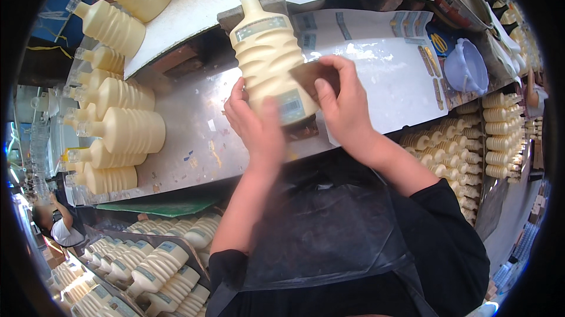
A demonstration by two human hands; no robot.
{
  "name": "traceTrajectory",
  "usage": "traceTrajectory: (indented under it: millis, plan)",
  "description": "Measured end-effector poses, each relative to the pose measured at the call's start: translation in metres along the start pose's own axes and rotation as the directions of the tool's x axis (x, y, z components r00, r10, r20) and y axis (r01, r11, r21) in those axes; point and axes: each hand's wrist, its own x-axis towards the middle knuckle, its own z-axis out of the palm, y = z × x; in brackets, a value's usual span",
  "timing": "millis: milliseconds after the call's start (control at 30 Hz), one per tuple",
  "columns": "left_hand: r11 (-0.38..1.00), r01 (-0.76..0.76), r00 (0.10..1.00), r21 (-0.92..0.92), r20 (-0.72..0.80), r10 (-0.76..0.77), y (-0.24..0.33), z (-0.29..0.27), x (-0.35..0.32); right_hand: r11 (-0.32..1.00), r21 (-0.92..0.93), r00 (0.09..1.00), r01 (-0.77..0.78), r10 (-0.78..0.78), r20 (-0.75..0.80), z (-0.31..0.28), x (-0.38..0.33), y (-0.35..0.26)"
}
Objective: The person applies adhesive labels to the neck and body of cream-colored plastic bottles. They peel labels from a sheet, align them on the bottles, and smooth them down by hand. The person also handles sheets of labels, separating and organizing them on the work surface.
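Head view: the cream bottle (268,52) lies above your metal bench (176,167), long axis running away from you, neck pointing forward, slightly left. Your right hand (347,105) pinches 1 flat brown piece (313,77) at its side; your left hand (256,131), blurred, touches it, grip unclear.

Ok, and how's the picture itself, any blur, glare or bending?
In the head view, the left hand is smeared by blur, the right hand and cream bottle clearer; bright glare spots the white sheet; also in the head view, the white shelf's edge bows, and the corners are black.
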Motion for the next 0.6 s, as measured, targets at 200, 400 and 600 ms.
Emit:
traceTrajectory:
  millis: [200, 400, 600]
  plan:
    - [0.984, 0.089, 0.996, -0.155, 0.023, -0.087, -0.003, -0.001, 0.003, 0.976, 0.216, 0.999, -0.009, -0.002, 0.052, -0.018, 0.021, -0.002]
    - [0.992, 0.122, 0.991, 0.027, 0.046, -0.123, 0.025, -0.002, 0.018, 0.873, 0.332, 0.916, -0.358, 0.258, 0.308, -0.026, 0.039, -0.003]
    - [0.961, 0.163, 0.987, -0.225, 0.046, -0.157, 0.01, 0.001, 0.018, 0.895, 0.367, 0.961, -0.255, 0.195, 0.194, -0.017, 0.024, -0.003]
